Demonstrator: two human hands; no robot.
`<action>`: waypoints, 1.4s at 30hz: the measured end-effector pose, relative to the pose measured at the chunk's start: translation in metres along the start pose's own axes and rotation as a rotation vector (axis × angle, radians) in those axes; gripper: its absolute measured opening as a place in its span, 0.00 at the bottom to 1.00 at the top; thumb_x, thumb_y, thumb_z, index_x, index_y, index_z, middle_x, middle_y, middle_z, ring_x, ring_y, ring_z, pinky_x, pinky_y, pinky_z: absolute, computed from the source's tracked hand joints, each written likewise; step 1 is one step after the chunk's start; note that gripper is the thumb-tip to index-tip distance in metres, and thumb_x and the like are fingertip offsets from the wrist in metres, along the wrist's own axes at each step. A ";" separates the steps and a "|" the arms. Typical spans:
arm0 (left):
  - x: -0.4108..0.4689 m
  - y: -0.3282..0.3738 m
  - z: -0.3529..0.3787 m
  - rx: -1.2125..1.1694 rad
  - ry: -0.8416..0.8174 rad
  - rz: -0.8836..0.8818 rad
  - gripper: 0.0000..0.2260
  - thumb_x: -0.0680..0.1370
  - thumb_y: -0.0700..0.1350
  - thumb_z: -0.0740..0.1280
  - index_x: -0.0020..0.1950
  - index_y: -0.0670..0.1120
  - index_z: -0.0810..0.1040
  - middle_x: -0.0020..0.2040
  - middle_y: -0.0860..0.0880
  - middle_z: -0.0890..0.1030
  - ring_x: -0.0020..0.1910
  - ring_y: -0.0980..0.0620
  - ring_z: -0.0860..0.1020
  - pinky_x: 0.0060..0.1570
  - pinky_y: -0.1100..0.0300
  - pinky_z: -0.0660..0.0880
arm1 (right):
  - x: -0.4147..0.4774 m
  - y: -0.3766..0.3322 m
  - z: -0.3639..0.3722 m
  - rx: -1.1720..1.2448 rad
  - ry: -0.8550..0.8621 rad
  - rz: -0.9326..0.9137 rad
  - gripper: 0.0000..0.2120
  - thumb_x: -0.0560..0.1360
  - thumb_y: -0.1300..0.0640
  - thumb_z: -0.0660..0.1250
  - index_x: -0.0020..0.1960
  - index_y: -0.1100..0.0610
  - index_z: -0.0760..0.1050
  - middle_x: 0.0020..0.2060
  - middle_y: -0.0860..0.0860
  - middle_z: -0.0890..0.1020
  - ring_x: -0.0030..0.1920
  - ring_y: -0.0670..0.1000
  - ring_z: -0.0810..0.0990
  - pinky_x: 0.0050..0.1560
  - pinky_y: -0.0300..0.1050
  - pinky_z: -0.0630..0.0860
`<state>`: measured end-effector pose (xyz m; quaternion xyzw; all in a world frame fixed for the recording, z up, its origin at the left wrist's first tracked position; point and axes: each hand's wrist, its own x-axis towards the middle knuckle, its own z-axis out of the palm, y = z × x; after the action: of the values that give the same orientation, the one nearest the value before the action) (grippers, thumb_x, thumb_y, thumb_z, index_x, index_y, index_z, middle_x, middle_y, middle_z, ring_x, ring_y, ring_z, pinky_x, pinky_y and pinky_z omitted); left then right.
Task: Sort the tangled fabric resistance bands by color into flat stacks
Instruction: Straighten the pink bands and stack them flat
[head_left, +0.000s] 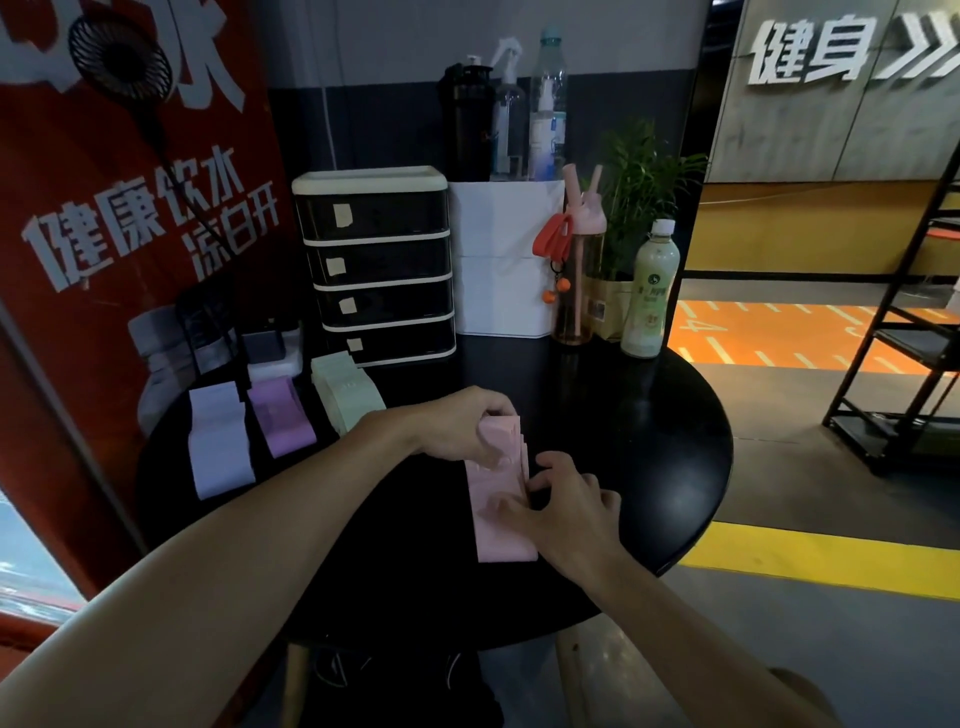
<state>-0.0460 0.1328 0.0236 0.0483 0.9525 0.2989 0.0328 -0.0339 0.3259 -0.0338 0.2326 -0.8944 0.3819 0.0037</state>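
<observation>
A stack of pink bands (500, 525) lies flat in the middle of the round black table (649, 441). My left hand (462, 423) grips the stack's far end with curled fingers. My right hand (566, 506) rests on the stack's right edge, fingertips bent onto the fabric. To the left lie three more flat stacks: lavender bands (218, 441), purple bands (283, 418) and pale green bands (345, 392).
A black drawer unit (376, 265) and a white box (504, 260) stand at the back of the table. A pink-lidded bottle (576, 280), a potted plant (639, 208) and a milky drink bottle (649, 296) stand back right. A red banner (104, 208) rises at left.
</observation>
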 end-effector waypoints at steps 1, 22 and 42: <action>-0.003 0.000 0.001 -0.022 0.030 0.006 0.17 0.70 0.42 0.79 0.55 0.50 0.78 0.50 0.52 0.81 0.49 0.55 0.80 0.48 0.63 0.77 | 0.000 -0.001 -0.001 -0.005 0.002 0.001 0.36 0.70 0.36 0.67 0.72 0.50 0.63 0.59 0.43 0.77 0.63 0.48 0.69 0.62 0.46 0.55; -0.116 -0.026 0.041 -0.378 0.501 0.019 0.22 0.67 0.45 0.79 0.60 0.50 0.78 0.52 0.48 0.80 0.47 0.62 0.78 0.52 0.69 0.73 | 0.020 -0.011 -0.037 -0.300 -0.368 -0.355 0.21 0.71 0.43 0.69 0.63 0.43 0.73 0.55 0.44 0.75 0.58 0.47 0.71 0.63 0.54 0.64; -0.124 -0.033 0.045 -0.260 0.421 0.072 0.30 0.72 0.45 0.78 0.70 0.58 0.70 0.61 0.56 0.76 0.60 0.58 0.77 0.61 0.68 0.71 | 0.013 0.013 -0.016 0.065 -0.230 -0.420 0.29 0.65 0.35 0.69 0.64 0.40 0.72 0.52 0.38 0.75 0.53 0.40 0.77 0.60 0.47 0.74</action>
<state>0.0784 0.1174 -0.0279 0.0142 0.8896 0.4234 -0.1710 -0.0540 0.3393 -0.0295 0.4553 -0.8083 0.3724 -0.0263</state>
